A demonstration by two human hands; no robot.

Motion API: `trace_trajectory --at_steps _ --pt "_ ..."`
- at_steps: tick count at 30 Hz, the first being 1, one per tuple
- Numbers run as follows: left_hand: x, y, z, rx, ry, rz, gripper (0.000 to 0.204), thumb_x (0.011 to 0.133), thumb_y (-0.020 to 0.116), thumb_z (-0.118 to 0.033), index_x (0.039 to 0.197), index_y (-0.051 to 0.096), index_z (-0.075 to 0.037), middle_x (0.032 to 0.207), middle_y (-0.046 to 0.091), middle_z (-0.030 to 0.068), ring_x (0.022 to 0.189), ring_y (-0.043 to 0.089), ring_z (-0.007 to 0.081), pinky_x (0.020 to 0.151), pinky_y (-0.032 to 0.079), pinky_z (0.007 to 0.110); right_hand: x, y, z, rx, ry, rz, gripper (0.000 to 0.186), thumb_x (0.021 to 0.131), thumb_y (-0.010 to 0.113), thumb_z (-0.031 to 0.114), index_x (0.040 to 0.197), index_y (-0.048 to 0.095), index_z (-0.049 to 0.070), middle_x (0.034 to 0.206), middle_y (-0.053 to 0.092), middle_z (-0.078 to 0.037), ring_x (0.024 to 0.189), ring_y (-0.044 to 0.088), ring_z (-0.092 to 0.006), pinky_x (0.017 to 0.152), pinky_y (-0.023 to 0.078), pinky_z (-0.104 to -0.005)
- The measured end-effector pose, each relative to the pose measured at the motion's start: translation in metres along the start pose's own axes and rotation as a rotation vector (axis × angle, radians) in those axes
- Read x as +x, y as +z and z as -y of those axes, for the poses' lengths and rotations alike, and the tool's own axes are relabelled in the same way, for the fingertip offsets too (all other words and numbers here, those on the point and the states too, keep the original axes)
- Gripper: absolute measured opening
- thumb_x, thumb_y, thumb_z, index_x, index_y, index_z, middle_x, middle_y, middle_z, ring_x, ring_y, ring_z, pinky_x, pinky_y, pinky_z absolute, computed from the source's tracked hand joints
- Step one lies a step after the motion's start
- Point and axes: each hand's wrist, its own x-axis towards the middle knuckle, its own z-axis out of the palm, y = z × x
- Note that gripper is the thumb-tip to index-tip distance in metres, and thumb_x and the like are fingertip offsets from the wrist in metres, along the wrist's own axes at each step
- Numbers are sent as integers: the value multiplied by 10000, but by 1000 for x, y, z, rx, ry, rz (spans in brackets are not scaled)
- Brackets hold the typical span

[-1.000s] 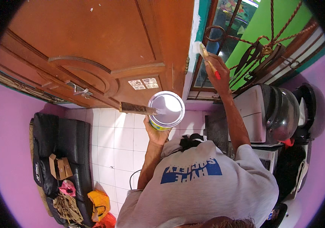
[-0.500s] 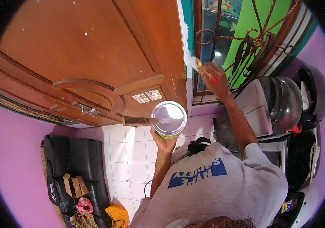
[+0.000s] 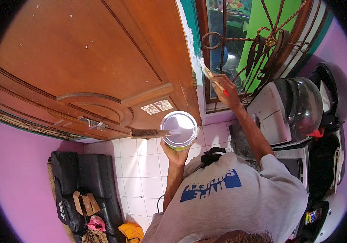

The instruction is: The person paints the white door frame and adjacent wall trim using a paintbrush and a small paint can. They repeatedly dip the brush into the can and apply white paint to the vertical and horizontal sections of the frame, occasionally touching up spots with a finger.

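Note:
My left hand (image 3: 176, 154) grips a paint can (image 3: 187, 141) from below, its top uncovered and light paint inside. A flat wooden stick (image 3: 149, 134) rests in the can and juts out over the rim to the left. In my right hand (image 3: 227, 88) is a paintbrush (image 3: 218, 84) with a wooden handle and a red end. Its pale bristles touch, or nearly touch, the door frame (image 3: 199, 77), which carries white paint over teal. The contact itself is too small to make out.
A brown wooden door (image 3: 112, 48) stands on the left; a window with twisted iron bars (image 3: 270, 40) is on the right. Helmets (image 3: 307, 103) rest on stacked things at right. A black sofa (image 3: 96, 174) holds an open cardboard box (image 3: 85, 203). An orange bag (image 3: 131, 232) lies beside it.
The brush has tilted, its bristles now pointing further up along the frame, and my right hand has shifted slightly left and down. The paint can stays held in my left hand.

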Motion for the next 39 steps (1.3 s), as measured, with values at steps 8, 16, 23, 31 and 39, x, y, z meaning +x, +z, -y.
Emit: trace_trajectory --at_steps 8,16,23,31,39 --pt "1 4 4 37 19 -30 717 898 650 -605 1449 475 -182 1437 529 123 1250 547 379 948 460 694 42 -20 11 -20 -40 -6 164 884 705 20 1035 656 63 954 695 -130 873 709 -330 743 572 -401" --pt "-1 1 10 20 39 -38 718 911 623 -613 1454 467 -170 1446 523 131 1256 546 387 953 458 699 50 -22 25 32 -162 -180 288 887 714 -3 1165 663 52 1241 690 -148 1123 691 -289 946 559 -401" --pt "0 4 10 52 54 -23 721 920 600 -631 1458 460 -171 1439 526 155 1238 563 401 906 499 696 -33 11 -16 103 205 50 246 918 683 53 1164 667 52 1193 693 -124 1107 684 -308 941 545 -391" --pt "-4 -4 11 85 79 -52 777 882 655 -646 1462 456 -169 1441 518 154 1260 545 404 933 489 719 4 -7 -19 -24 72 42 203 899 713 71 1097 690 35 1061 718 -120 930 723 -312 777 570 -379" --pt "-5 1 12 129 124 -40 796 851 690 -648 1444 469 -165 1390 552 136 1205 570 388 904 504 666 35 -17 22 37 -49 -167 229 872 730 6 1093 700 56 1158 720 -137 1065 711 -282 904 570 -358"
